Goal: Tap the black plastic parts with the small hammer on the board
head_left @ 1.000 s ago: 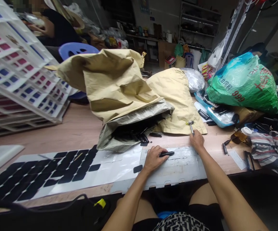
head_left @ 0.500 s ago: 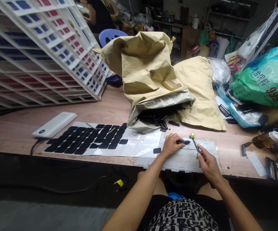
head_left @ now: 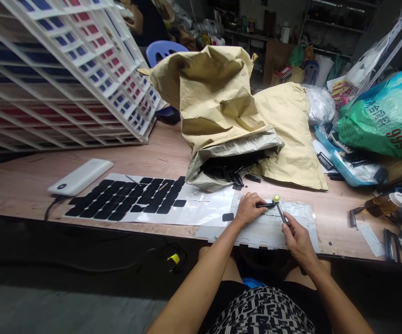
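My left hand (head_left: 248,208) pinches a slim black clip-like part (head_left: 265,204) and presses it down on a grey plastic sheet (head_left: 273,227) at the table's front edge. My right hand (head_left: 297,237) grips the handle of a small hammer (head_left: 279,207); its yellowish head rests against the right end of the black part. One loose black pad (head_left: 227,217) lies just left of my left hand. Further left, several black pads (head_left: 131,199) lie in rows on a white sheet.
An open paper sack (head_left: 221,116) spills black parts just behind my hands. White racks (head_left: 47,79) rise at the left, with a white power bank (head_left: 80,176) in front. A green bag (head_left: 385,116) and clutter fill the right. Another person sits at the far back.
My right hand drew the hammer back toward me and brought its head against the black part. The view swung left and down; my left hand kept hold of the part.
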### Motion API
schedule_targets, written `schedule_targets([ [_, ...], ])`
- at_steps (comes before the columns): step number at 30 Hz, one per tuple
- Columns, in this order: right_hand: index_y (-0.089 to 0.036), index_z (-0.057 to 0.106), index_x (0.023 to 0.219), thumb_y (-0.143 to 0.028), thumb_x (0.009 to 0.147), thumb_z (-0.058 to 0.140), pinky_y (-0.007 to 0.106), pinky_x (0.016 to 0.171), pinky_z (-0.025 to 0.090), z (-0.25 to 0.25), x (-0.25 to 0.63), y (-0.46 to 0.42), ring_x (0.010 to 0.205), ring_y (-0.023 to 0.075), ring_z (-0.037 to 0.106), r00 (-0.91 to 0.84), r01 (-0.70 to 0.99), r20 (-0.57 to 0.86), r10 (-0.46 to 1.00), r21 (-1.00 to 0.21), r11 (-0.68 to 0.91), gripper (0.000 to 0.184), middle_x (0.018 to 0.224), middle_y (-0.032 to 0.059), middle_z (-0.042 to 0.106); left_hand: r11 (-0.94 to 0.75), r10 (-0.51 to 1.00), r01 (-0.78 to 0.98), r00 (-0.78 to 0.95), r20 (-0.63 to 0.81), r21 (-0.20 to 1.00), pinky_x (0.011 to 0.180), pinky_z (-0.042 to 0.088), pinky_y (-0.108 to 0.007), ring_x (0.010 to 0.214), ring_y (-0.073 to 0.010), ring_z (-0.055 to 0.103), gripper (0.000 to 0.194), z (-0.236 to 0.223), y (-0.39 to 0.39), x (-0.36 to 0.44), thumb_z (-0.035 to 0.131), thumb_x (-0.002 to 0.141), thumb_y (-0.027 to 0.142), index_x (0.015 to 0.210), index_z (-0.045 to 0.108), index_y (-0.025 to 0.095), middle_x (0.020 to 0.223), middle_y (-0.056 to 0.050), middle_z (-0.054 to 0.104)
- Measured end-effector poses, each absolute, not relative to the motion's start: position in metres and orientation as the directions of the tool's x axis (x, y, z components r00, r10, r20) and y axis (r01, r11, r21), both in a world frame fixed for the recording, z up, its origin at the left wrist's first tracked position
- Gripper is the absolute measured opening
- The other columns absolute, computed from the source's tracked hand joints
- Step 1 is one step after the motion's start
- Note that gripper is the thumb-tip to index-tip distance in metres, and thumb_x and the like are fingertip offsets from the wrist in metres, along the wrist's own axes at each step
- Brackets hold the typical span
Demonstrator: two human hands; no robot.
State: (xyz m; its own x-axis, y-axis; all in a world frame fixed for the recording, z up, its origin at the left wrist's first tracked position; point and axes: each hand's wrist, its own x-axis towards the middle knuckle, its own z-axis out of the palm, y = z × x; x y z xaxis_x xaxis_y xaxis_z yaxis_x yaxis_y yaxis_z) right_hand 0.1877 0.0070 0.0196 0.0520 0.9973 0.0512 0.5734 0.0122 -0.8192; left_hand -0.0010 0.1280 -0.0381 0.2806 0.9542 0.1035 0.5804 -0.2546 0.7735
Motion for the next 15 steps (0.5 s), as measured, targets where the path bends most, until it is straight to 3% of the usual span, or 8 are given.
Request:
schedule_targets([
  [5, -0.023, 0.065, 0.132, -0.041, 0.091, 0.052, 0.034, 0.072, 0.057, 0.019, 0.199, 0.021, 0.074, 0.0196, 0.066, 0.071, 0.626, 0.067, 0.995, -0.78, 0.008, 0.047, 0.089, 0.0051, 0.072, -0.276, 0.948, 0.568, 0.295, 0.121, 0.775, 0.089, 0.04, -0.037, 0.094, -0.021, 0.056, 0.014, -0.037, 0.128, -0.002, 0.08, 0.074, 0.032, 0.086, 0.076, 0.024, 0.088, -0.001, 0.068],
  [9, -0.022, 0.063, 0.132, -0.038, 0.09, 0.05, 0.037, 0.084, 0.054, 0.025, 0.226, 0.072, 0.088, 0.022, 0.065, 0.156, 0.759, 0.206, 0.966, -0.651, 0.016, 0.047, 0.104, 0.0081, 0.071, -0.264, 0.948, 0.574, 0.303, 0.098, 0.775, 0.089, 0.04, -0.037, 0.096, -0.0219, 0.056, 0.014, -0.036, 0.128, -0.003, 0.078, 0.075, 0.031, 0.088, 0.075, 0.025, 0.089, -0.001, 0.068],
  [12, -0.017, 0.062, 0.131, -0.029, 0.089, 0.045, 0.04, 0.094, 0.048, 0.025, 0.249, 0.12, 0.104, 0.0257, 0.06, 0.27, 0.853, 0.28, 0.921, -0.514, -0.094, 0.046, 0.114, 0.013, 0.068, -0.263, 0.948, 0.583, 0.302, 0.096, 0.768, 0.09, 0.04, -0.038, 0.096, -0.0226, 0.056, 0.013, -0.037, 0.128, -0.003, 0.077, 0.076, 0.031, 0.088, 0.075, 0.025, 0.09, -0.001, 0.068],
  [15, -0.014, 0.06, 0.134, -0.021, 0.089, 0.043, 0.039, 0.096, 0.044, 0.019, 0.264, 0.155, 0.107, 0.0271, 0.057, 0.369, 0.869, 0.238, 0.898, -0.433, -0.242, 0.049, 0.113, 0.0154, 0.065, -0.277, 0.947, 0.583, 0.302, 0.113, 0.763, 0.091, 0.04, -0.038, 0.096, -0.0221, 0.056, 0.013, -0.039, 0.127, -0.002, 0.077, 0.076, 0.03, 0.087, 0.075, 0.025, 0.089, -0.001, 0.068],
])
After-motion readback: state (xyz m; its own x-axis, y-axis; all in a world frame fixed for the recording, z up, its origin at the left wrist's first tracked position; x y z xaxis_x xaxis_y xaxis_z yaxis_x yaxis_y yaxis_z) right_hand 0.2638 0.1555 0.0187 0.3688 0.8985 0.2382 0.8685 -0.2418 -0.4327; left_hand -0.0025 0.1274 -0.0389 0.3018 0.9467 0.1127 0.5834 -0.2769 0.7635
